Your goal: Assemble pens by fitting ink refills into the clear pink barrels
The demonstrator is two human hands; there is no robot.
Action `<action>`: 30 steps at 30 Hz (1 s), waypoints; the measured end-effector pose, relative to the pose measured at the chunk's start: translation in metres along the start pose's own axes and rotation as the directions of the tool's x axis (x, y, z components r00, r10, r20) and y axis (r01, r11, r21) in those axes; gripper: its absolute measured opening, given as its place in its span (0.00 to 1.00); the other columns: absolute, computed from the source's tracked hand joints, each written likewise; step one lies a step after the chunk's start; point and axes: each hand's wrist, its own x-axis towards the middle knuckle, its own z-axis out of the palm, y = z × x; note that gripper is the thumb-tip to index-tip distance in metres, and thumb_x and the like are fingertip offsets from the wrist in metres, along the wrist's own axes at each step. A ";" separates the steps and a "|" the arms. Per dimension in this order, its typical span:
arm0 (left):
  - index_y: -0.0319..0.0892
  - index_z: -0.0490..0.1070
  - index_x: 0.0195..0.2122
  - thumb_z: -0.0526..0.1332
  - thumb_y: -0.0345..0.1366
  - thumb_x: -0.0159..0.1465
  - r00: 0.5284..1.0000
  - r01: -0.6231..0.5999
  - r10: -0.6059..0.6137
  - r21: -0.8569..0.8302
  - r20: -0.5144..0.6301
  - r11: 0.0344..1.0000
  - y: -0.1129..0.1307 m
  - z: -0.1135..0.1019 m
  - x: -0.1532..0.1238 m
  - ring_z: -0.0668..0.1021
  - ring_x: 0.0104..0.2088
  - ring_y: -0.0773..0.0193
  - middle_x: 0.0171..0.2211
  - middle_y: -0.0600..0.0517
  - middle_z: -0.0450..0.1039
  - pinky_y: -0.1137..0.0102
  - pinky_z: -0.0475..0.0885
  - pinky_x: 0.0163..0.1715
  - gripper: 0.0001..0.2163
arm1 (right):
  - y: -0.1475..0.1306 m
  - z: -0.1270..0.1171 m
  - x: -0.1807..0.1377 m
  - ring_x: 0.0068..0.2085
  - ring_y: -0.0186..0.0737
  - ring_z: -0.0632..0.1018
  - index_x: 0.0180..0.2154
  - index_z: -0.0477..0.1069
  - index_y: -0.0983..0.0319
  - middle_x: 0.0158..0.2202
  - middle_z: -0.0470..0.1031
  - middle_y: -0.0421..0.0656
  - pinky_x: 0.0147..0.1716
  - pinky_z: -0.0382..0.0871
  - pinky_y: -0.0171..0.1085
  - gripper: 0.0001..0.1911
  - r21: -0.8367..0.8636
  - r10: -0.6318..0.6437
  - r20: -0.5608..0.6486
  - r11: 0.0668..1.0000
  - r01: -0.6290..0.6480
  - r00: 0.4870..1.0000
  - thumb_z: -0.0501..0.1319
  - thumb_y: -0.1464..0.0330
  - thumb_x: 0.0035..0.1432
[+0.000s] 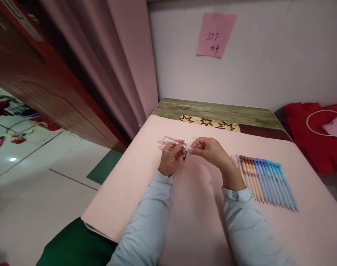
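My left hand (171, 157) is closed round a clear pinkish pen barrel (171, 140) that sticks out to the left, above the pink table (135, 173). My right hand (208, 149) pinches the other end of that pen, fingers closed, just right of the left hand. A few thin refills and pen parts (185, 142) lie on the table right behind my hands. To the right of my right wrist lies a neat row of several finished pens (265, 179), orange ones on the left, blue ones on the right.
The table's far end has a green wood-patterned strip (212, 109) against a white wall with a pink note (216, 34). Pink curtains (124, 62) hang at the left. A red cloth heap (315, 133) lies to the right. Tiled floor lies at the left.
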 end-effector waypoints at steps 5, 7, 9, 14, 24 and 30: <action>0.37 0.77 0.37 0.73 0.34 0.52 1.000 0.004 -0.004 -0.013 0.021 1.000 0.001 0.000 0.000 0.75 0.24 0.71 0.30 0.51 0.77 0.74 0.71 0.26 0.13 | -0.003 -0.001 -0.001 0.27 0.33 0.70 0.32 0.76 0.63 0.26 0.74 0.41 0.26 0.62 0.32 0.18 0.052 -0.019 -0.028 0.998 0.020 0.999 0.72 0.56 0.45; 0.37 0.77 0.37 0.73 0.34 0.52 1.000 0.000 0.001 -0.020 0.020 1.000 0.001 0.000 0.000 0.75 0.24 0.71 0.31 0.51 0.77 0.74 0.70 0.26 0.13 | -0.005 -0.001 -0.002 0.27 0.34 0.70 0.32 0.76 0.63 0.26 0.74 0.41 0.26 0.62 0.33 0.18 0.063 -0.020 -0.035 0.998 0.023 0.999 0.72 0.56 0.44; 0.37 0.77 0.37 0.73 0.34 0.52 1.000 -0.008 0.008 -0.025 0.018 1.000 0.001 -0.001 0.000 0.75 0.25 0.71 0.32 0.50 0.78 0.74 0.71 0.26 0.13 | -0.007 -0.001 -0.003 0.27 0.34 0.70 0.31 0.76 0.63 0.26 0.75 0.41 0.26 0.61 0.33 0.18 0.071 -0.021 -0.033 0.997 0.023 0.999 0.71 0.56 0.45; 0.37 0.77 0.38 0.74 0.33 0.51 1.000 -0.009 0.009 -0.034 0.023 0.999 0.002 0.000 0.000 0.76 0.26 0.71 0.33 0.50 0.78 0.73 0.72 0.28 0.14 | -0.008 -0.003 -0.004 0.26 0.33 0.67 0.31 0.77 0.63 0.24 0.72 0.39 0.26 0.59 0.34 0.15 0.020 -0.027 -0.028 0.999 0.028 0.999 0.67 0.56 0.51; 0.38 0.75 0.45 0.73 0.32 0.52 0.999 -0.036 0.036 -0.012 0.036 0.999 0.003 0.002 -0.002 0.76 0.25 0.71 0.36 0.49 0.80 0.72 0.72 0.30 0.19 | -0.003 -0.004 -0.001 0.25 0.35 0.68 0.21 0.71 0.62 0.20 0.70 0.41 0.28 0.62 0.35 0.25 -0.089 -0.052 0.016 0.995 0.053 0.999 0.56 0.52 0.62; 0.40 0.72 0.43 0.72 0.31 0.54 0.998 -0.026 0.019 -0.111 -0.061 0.994 -0.003 0.002 0.000 0.74 0.25 0.74 0.35 0.52 0.79 0.77 0.72 0.29 0.17 | -0.007 0.003 -0.001 0.27 0.35 0.70 0.30 0.73 0.62 0.24 0.73 0.41 0.28 0.63 0.34 0.20 0.050 -0.079 -0.012 0.996 0.079 0.997 0.63 0.51 0.56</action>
